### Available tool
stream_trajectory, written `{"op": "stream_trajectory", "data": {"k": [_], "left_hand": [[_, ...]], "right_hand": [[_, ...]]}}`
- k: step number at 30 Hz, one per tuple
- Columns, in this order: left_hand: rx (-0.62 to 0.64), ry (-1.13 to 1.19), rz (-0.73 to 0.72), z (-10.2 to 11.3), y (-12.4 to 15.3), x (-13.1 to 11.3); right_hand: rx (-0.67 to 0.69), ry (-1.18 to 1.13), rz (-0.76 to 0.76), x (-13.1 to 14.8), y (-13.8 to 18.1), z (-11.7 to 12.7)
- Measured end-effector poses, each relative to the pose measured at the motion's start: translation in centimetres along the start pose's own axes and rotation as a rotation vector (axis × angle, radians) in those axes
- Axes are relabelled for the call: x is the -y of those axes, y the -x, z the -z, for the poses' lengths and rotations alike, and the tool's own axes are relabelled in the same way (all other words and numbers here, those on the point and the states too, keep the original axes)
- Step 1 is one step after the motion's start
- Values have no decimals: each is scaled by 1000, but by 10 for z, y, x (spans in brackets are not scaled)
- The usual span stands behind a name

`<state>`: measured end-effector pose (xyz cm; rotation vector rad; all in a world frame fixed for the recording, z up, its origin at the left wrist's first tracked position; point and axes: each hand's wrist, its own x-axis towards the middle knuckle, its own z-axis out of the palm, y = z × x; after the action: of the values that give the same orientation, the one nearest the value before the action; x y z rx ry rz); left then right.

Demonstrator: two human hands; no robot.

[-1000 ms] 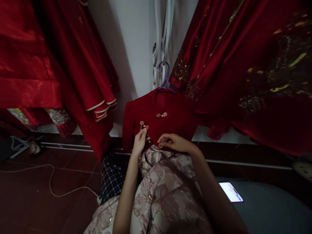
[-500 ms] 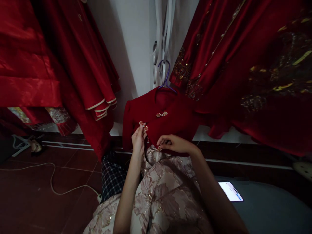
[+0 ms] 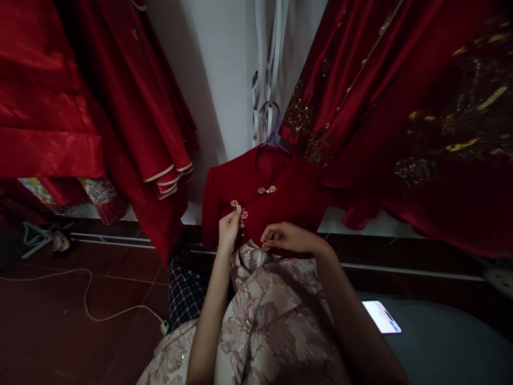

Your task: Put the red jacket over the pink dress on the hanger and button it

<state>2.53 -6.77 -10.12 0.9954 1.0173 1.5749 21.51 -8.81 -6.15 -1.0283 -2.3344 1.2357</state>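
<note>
A red jacket (image 3: 296, 206) hangs in front of me on a purple hanger (image 3: 275, 125). One pearl-and-gold flower clasp (image 3: 266, 190) joins its front near the neckline. My left hand (image 3: 229, 229) pinches a second flower clasp (image 3: 244, 214) at the jacket's left edge, thumb and finger together. Lower down, the fingers of my right hand (image 3: 289, 237) curl inward and hold a small gold flower button (image 3: 265, 247) at the jacket's hem. Patterned floral fabric (image 3: 276, 310) covers my lap just below both hands.
Red garments (image 3: 152, 107) hang to the left, and sequined red dresses (image 3: 344, 96) to the right. A lit phone (image 3: 381, 316) lies on a grey surface (image 3: 444, 342). A white cable (image 3: 116, 315) crosses the tiled floor. A white metal rack (image 3: 264, 59) stands behind the jacket.
My left hand has shifted slightly right and its fingers have turned on the clasp. The right hand stays at the lower button, and the view has moved a little.
</note>
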Motion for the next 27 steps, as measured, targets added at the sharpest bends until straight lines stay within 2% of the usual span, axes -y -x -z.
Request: {"op": "stream_trajectory", "data": {"k": [2, 7, 10, 13, 18, 20, 25, 27], "left_hand": [[107, -220, -130, -4, -12, -14], [412, -884, -694, -32, -45, -55], [483, -1191, -868, -49, -56, -62], [484, -1318, -979, -59, -62, -60], [520, -1328, -1114, -61, -66, -63], [547, -1337, -1163, -59, -69, -66], [581, -1385, -1363, -52, -75, -66], [550, -1393, -1424, -51, -77, -64]], "right_hand": [[13, 12, -24, 0, 2, 2], [-9, -4, -69, 2, -1, -1], [-29, -24, -66, 1, -1, -2], [-32, -39, -58, -2, 1, 1], [-105, 7, 20, 4, 5, 3], [-216, 39, 92, 13, 3, 5], [-778, -24, 241, 32, -23, 24], [-912, -121, 277, 37, -38, 34]]}}
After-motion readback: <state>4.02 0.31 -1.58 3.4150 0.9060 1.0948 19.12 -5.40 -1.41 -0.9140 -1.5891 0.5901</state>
